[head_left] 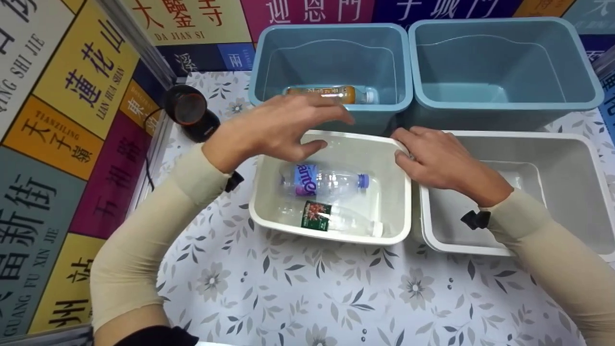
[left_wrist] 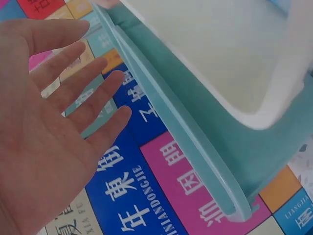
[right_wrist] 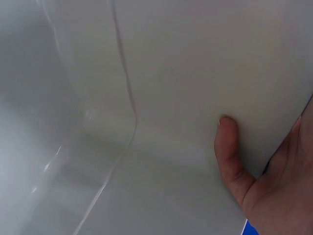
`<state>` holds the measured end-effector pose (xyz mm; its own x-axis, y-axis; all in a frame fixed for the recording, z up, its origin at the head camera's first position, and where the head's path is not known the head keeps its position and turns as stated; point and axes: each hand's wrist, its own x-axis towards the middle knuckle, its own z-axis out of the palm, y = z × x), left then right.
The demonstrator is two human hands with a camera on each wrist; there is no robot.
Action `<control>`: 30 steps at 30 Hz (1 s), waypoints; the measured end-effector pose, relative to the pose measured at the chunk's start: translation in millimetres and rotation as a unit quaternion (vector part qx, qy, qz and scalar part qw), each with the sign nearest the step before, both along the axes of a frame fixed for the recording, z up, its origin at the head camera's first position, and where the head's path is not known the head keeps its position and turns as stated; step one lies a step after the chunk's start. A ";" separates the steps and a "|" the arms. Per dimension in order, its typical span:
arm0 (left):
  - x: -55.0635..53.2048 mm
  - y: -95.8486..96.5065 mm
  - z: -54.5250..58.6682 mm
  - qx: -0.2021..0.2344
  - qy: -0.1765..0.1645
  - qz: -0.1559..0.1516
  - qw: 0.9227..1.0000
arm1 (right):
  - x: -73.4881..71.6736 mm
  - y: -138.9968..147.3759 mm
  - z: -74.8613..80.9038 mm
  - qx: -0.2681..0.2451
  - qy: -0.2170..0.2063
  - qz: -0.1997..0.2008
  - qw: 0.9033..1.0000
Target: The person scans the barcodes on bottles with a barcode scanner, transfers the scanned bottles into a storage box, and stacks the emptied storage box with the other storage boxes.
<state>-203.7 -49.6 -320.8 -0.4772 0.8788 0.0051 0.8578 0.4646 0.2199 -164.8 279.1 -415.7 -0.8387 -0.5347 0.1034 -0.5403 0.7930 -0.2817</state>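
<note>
A white plastic bin (head_left: 331, 236) sits at the middle of the table, slightly askew. Inside it lie a clear bottle with a purple label (head_left: 331, 181) and, nearer me, a clear bottle with a dark green label (head_left: 341, 218). My right hand (head_left: 432, 158) grips the bin's far right corner, thumb against the inner wall; in the right wrist view the thumb (right_wrist: 227, 156) shows there, with the other fingers mostly hidden. Above the far left rim, my left hand (head_left: 283, 122) holds nothing. Its fingers are spread beside the teal bin's rim in the left wrist view.
Behind stand two teal bins: the left one (head_left: 331, 31) holds a bottle of orange drink (head_left: 331, 93), the other (head_left: 504, 103) is on the right. A second white bin (head_left: 591, 192) stands at right. A black device (head_left: 190, 110) with a cord sits by the left wall.
</note>
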 end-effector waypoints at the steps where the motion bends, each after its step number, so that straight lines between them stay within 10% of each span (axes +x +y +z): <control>1: 2.1 1.1 -0.3 -0.002 -0.001 -0.003 1.000 | 0.0 0.1 -0.2 -0.001 -0.001 0.000 1.000; 30: 34.4 18.1 -32.0 -0.084 -0.082 -0.076 0.990 | 0.5 -1.5 0.1 0.001 0.009 0.002 1.000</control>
<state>-169.3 -31.5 -352.8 -0.3211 0.9228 -0.2128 0.8803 0.3736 0.2922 -164.3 277.5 -415.7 -0.8351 -0.5374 0.1175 -0.5476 0.7917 -0.2708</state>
